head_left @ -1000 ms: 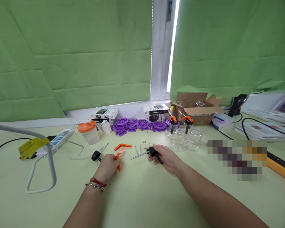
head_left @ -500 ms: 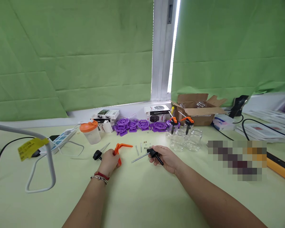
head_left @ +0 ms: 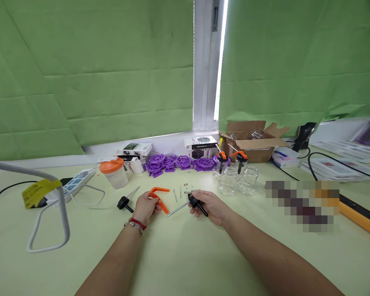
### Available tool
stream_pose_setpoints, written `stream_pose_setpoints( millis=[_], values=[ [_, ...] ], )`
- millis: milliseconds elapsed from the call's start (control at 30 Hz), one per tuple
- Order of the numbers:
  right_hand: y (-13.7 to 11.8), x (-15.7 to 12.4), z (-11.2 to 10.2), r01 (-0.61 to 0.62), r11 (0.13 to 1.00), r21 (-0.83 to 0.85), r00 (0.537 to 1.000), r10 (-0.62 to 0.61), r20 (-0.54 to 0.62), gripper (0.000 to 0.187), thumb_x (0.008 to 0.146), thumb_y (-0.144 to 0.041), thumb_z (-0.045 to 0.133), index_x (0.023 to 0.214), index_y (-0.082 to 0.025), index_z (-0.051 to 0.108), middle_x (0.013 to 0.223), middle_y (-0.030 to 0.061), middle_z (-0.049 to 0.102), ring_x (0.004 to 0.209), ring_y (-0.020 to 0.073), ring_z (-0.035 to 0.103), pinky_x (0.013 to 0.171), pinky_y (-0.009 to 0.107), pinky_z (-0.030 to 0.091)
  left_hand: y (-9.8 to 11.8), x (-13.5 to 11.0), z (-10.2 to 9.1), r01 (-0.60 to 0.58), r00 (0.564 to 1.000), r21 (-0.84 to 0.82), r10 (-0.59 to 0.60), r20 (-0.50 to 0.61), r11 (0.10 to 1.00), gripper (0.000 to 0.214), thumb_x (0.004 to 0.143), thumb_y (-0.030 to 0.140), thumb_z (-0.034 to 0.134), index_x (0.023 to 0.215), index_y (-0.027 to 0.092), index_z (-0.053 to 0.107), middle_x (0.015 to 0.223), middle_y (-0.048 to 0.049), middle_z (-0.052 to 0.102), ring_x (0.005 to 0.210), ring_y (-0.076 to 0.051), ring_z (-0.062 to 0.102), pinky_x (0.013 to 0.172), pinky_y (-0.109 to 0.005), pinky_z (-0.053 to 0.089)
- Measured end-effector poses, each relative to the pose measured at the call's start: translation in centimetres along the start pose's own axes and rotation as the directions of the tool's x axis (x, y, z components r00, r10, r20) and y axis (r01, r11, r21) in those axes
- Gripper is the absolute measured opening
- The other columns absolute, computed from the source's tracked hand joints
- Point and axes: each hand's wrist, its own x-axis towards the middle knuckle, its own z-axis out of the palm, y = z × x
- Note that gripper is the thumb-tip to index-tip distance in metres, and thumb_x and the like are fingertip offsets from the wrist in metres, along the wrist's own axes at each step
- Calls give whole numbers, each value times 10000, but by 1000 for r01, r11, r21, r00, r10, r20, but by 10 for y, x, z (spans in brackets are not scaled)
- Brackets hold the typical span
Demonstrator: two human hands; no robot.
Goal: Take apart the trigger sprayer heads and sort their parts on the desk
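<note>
Centre frame, low over the tabletop [head_left: 185, 255]: left hand [head_left: 146, 207] is closed on an orange lever [head_left: 163, 205], and right hand [head_left: 212, 207] pinches a black pump head [head_left: 197, 204]. Its metal rod [head_left: 177, 209] slants down-left, tip toward the left hand, just short of the lever. A second orange lever [head_left: 160, 190] lies just above.

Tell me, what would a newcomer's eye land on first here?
The green curtains fill the whole back wall. Below them, a row of purple wheels lines the far edge of the table. At the centre, the left hand holds an orange lever and the right hand a black pump head with a metal rod.
</note>
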Motion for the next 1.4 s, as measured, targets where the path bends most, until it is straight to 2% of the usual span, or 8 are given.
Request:
stream_pose_setpoints(
  millis=[267,633,800,933,1033,1167,1267,1400],
  values=[
    [2,-1,1,-13,1000,-10,1000,13,9,287,763,-399,632,858,-137,565,758,65,646,584,149,641,486,232,466,-8,5,-3,-128,952,403,227,-207,906,98,648,240,597,711,189,541,758,-50,631,792,-232,605,642,-309,439],
    [2,-2,6,-2,1000,6,1000,2,-12,316,710,-408,692,827,-146,558,747,46,639,598,149,646,501,233,468,1,7,-9,-125,909,779,385,-158,614,172,750,275,495,855,172,585,954,-126,605,956,-302,559,687,-353,424],
    [3,-3,10,53,998,30,999,-53,-6,389,622,-380,778,858,-160,560,758,24,634,688,162,652,626,279,494,22,-25,-8,-331,854,708,518,-57,624,204,813,335,467,862,183,596,954,-106,626,905,-253,566,717,-321,431],
    [4,-4,15,105,994,19,994,-105,-6,425,610,-402,784,880,-167,554,785,24,639,703,154,635,683,299,485,39,-69,8,-678,732,378,629,262,631,250,811,414,523,927,217,627,925,-67,648,847,-207,578,761,-298,435],
    [2,-11,23,223,973,-58,973,-226,-53,426,591,-349,806,896,-190,556,791,1,629,722,133,603,696,271,467,39,-98,23,-617,774,210,539,333,758,295,774,454,574,930,207,611,794,-61,636,695,-185,572,613,-277,433],
    [1,-28,40,337,925,-174,937,-311,159,334,749,-408,668,1016,-216,610,956,35,643,892,159,596,806,298,464,31,-118,27,-449,867,12,432,250,894,614,647,429,714,1147,203,438,888,-60,640,748,-191,598,647,-278,467],
    [2,-37,49,363,887,-285,909,-269,319,350,839,-408,552,1138,-235,608,1187,64,599,1083,190,554,942,345,417,20,-115,7,-424,899,60,411,152,904,513,652,433,696,1053,219,458,851,-32,621,734,-187,596,660,-277,476],
    [-19,-38,39,379,846,-374,924,-328,194,369,773,-370,636,1117,-237,624,1169,76,618,1046,206,581,925,373,440,6,-82,-52,-386,876,182,421,-235,905,447,647,467,661,989,225,506,871,-16,609,764,-184,568,671,-269,460]
  ],
)
